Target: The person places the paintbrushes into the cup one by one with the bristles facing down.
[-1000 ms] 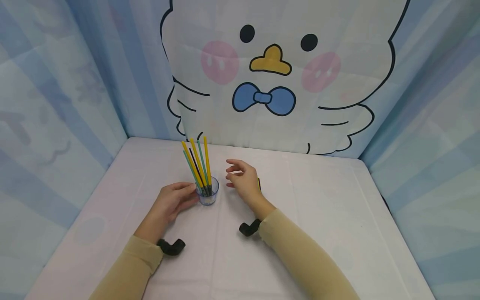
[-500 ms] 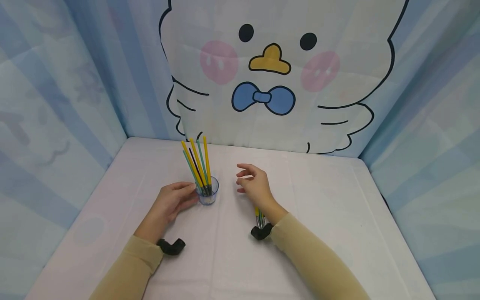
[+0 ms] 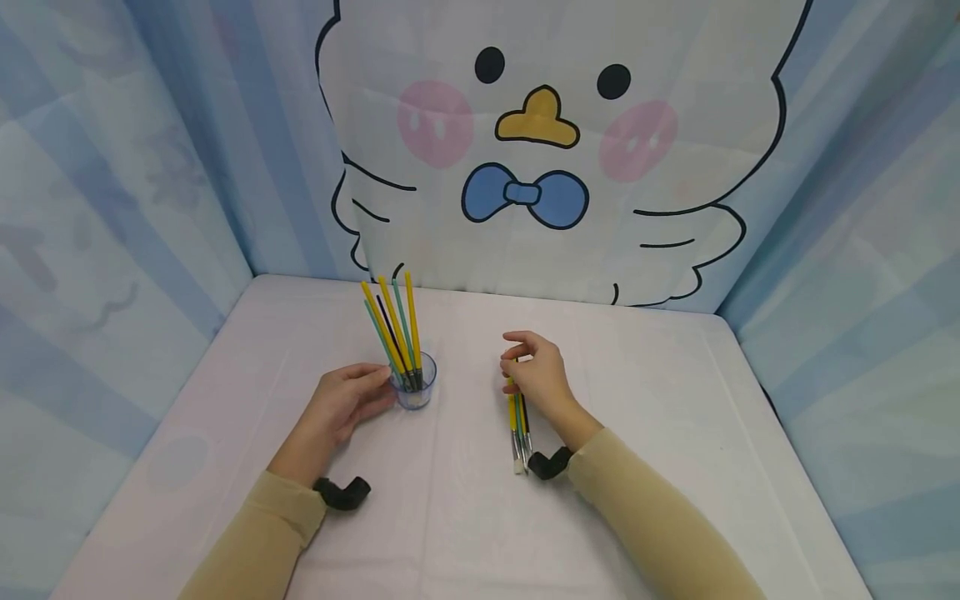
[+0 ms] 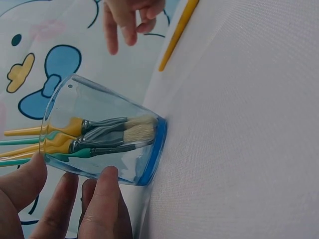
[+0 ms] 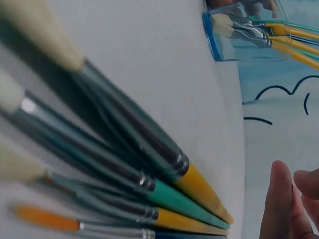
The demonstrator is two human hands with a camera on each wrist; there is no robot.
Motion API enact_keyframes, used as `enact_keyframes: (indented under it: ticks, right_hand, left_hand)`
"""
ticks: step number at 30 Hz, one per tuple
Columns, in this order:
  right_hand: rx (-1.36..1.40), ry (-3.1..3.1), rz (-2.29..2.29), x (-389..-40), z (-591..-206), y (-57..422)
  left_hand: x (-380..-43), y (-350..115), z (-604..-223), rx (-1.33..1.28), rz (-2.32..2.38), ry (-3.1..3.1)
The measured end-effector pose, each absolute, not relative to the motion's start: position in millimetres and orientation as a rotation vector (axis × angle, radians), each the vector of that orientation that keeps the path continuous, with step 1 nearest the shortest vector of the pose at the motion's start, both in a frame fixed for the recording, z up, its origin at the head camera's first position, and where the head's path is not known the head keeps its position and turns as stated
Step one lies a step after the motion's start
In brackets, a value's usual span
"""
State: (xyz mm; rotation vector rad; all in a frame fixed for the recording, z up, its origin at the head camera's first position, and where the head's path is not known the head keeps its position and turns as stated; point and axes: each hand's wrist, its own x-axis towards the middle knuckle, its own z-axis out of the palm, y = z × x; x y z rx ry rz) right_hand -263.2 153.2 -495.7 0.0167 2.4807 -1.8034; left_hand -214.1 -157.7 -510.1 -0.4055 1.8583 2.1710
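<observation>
My left hand (image 3: 348, 398) holds a clear plastic cup (image 4: 107, 99) with a blue base, thumb at the rim and fingertips along its side. Several paintbrushes (image 4: 99, 137) with yellow, green and dark handles stand in that cup, bristles down. Over to the right, my right hand (image 3: 543, 372) is above a small group of loose paintbrushes (image 3: 517, 421), its fingers loosely bent and holding nothing. Those brushes lie side by side, bristles toward me; the right hand covers part of their handles in the head view. Close up, the right wrist view shows their pale and orange bristles (image 5: 47, 217).
A white cloth (image 3: 450, 525) covers the table. Behind it hangs a curtain (image 3: 525, 258) printed with a cartoon bird, and blue-and-white curtains (image 3: 112, 208) close in both sides. A black wrist mount (image 3: 342, 493) projects from the left sleeve.
My right hand has moved right and slightly toward me, away from the cup and over the loose paintbrushes, uncovering more of their bristle ends. My left hand and the cup stay put.
</observation>
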Motion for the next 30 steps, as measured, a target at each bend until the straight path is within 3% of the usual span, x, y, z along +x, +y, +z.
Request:
enact_keyframes:
  ticks: [14, 30]
  right_hand:
    - [0.218, 2.668, -1.396, -261, -504, 179]
    - [0.196, 2.735, -1.162, -260, -510, 176]
  left_hand:
    - [-217, -159, -515, -0.43, 2.161, 1.868]
    - [-217, -159, -515, -0.419, 2.17, 1.868]
